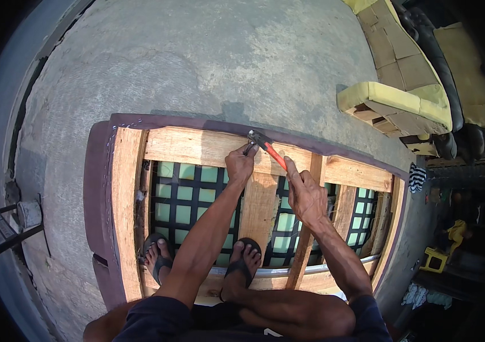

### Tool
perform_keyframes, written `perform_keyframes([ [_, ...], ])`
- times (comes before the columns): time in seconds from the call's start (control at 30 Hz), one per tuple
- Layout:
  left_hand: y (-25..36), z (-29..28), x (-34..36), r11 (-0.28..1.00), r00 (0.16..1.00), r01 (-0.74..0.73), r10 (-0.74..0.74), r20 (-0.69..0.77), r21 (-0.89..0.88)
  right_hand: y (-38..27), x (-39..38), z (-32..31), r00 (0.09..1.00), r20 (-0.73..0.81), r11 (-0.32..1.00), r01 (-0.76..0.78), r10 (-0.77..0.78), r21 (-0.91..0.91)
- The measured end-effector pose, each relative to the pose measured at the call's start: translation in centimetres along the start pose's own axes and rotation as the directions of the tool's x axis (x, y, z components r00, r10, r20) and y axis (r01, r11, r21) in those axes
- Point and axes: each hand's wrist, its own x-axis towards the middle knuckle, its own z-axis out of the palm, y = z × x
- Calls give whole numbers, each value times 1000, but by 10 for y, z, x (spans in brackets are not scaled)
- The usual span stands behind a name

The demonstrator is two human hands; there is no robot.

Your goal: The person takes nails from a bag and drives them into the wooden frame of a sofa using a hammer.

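My right hand [308, 196] is wrapped round the red handle of a hammer [275, 155]. The hammer's dark head lies over the far wooden rail [191, 146] of an upturned furniture frame. Beside that head, the fingers of my left hand [239, 165] are pinched together on the same rail. A small dark piece shows at their tips, too little to name. Brown-purple fabric [208, 126] is wrapped along the rail's outer edge. Black woven straps [191, 188] cross inside the frame, with pale green padding showing between them.
My sandalled feet stand inside the frame, by a wooden crosspiece [258, 208]. An unfinished sofa with yellow foam [393, 100] stands on the concrete floor [242, 62] at the far right. A yellow stool [434, 260] is at right; a dark metal stand [9, 231] is at left.
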Motion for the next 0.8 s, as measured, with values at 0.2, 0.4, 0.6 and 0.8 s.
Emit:
perform_keyframes([
  [0.2, -6, 3, -4, 991, 989, -122, 116, -93, -57, 3, 6, 5, 996, 91, 997, -3, 10, -74],
  [0.4, -8, -6, -8, 984, 998, -62, 56, -40, -169, 8, 1, 11, 996, 66, 997, -62, 65, -48],
  [0.6, -18, -54, -20, 625, 841, -528, 476, 255, 575, 2, -9, 5, 987, -69, 982, -133, 143, 132],
  [0.8, -17, -60, -15, 409, 764, -633, 469, 444, 657, -38, 14, -26, 961, -275, 919, 142, -39, 367],
])
